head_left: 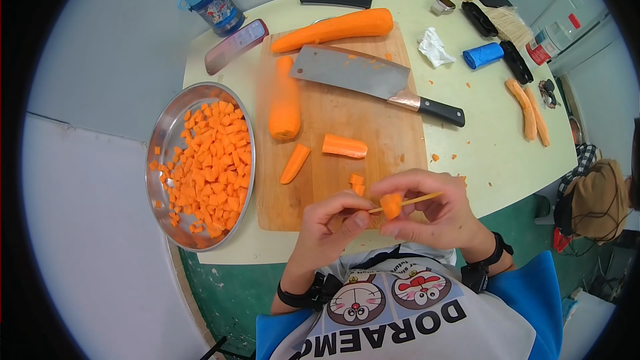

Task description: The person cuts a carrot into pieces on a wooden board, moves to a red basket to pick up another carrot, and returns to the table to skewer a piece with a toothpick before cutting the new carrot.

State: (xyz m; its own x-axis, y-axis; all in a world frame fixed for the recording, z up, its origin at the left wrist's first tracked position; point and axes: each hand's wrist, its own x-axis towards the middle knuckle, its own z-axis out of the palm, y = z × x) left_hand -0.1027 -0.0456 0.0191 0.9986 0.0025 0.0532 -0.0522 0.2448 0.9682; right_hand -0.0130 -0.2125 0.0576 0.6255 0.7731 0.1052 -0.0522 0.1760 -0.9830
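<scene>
My left hand [333,225] pinches one end of a thin bamboo skewer [427,197] near the board's front edge. A chunky piece of carrot [391,206] is threaded on the skewer, between my hands. My right hand [437,217] has its thumb and fingers curled around this carrot piece, with the skewer's far end passing across the palm. Just beyond them, small carrot cubes [357,183] lie on the wooden cutting board [393,140]. Farther up the board are a carrot stub [345,146], a cut wedge [295,164], and a cleaver [353,70] lying flat.
A steel tray [153,180] of diced carrot stands left of the board. Whole carrots [353,25] lie at the back. Around them are a phone [237,47], a blue bottle [213,3], crumpled tissue [435,48], a blue roll [483,56] and peeled carrots [523,110].
</scene>
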